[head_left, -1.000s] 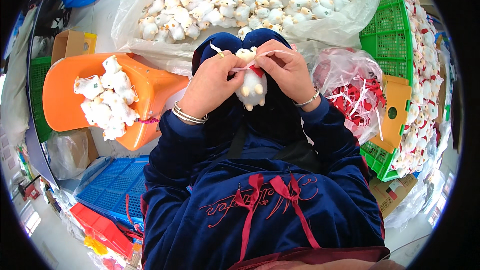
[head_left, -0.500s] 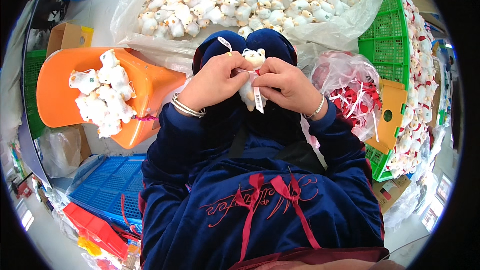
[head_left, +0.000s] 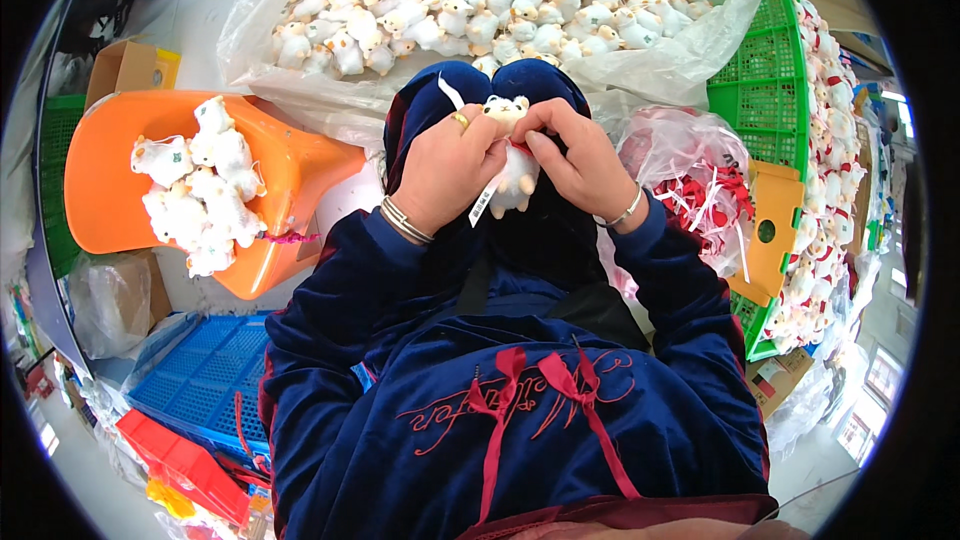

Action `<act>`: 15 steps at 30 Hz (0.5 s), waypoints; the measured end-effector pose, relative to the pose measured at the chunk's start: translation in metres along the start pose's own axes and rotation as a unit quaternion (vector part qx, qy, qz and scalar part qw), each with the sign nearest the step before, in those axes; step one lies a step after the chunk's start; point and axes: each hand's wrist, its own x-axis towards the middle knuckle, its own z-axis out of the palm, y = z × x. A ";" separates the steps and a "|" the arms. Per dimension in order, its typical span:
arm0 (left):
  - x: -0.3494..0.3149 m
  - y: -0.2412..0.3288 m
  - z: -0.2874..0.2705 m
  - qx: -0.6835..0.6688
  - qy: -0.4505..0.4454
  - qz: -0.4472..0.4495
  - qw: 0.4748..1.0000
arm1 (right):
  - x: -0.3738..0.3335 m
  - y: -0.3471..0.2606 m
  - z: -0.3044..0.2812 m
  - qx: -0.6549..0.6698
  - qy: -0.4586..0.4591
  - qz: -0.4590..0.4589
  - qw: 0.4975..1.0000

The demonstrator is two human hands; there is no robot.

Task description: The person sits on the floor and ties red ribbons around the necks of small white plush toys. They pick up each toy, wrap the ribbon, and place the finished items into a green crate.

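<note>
A small white plush animal toy (head_left: 514,186) with a cream head and peach feet is held upright above my knees. My left hand (head_left: 447,165) is closed around its side, thumb and fingers near its neck. My right hand (head_left: 578,162) pinches at the other side of the neck, by the red ribbon (head_left: 519,147); its fingertips partly cover what they grip. A white printed ribbon end (head_left: 484,202) hangs below my left hand, and another white end (head_left: 450,91) sticks up above it.
Many similar plush toys lie on plastic sheeting (head_left: 680,75) ahead. Several more rest on an orange chair (head_left: 105,175) at left. At right are a clear bag (head_left: 665,135) of red and white ribbons and a green crate (head_left: 757,75), beside toys with red neckwear. A blue crate (head_left: 205,365) stands lower left.
The plush toy has turned a little, its feet now facing up more plainly. The hanging white ribbon end has swung from its front to the left, below my left hand.
</note>
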 end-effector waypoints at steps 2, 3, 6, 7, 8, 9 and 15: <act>-0.004 -0.004 0.006 0.012 0.042 0.018 0.999 | 0.006 0.000 -0.001 -0.013 -0.007 -0.001 1.000; -0.004 -0.005 0.006 0.009 0.050 0.020 0.998 | 0.008 0.003 -0.002 -0.024 -0.017 -0.005 1.000; -0.006 -0.011 0.009 -0.006 0.056 0.012 0.998 | 0.012 0.002 -0.004 -0.014 -0.036 -0.015 0.999; -0.007 -0.011 0.009 -0.012 0.061 0.012 0.998 | 0.013 0.001 -0.004 -0.004 -0.041 -0.018 0.999; -0.007 -0.011 0.008 -0.017 0.064 0.021 0.998 | 0.014 0.003 -0.004 -0.006 -0.039 -0.036 0.999; -0.007 -0.011 0.006 -0.022 0.067 0.029 0.997 | 0.013 0.007 -0.002 -0.008 -0.038 -0.054 0.998; -0.005 -0.013 0.003 -0.057 0.061 0.072 0.994 | 0.025 0.005 -0.019 -0.004 -0.147 -0.010 0.989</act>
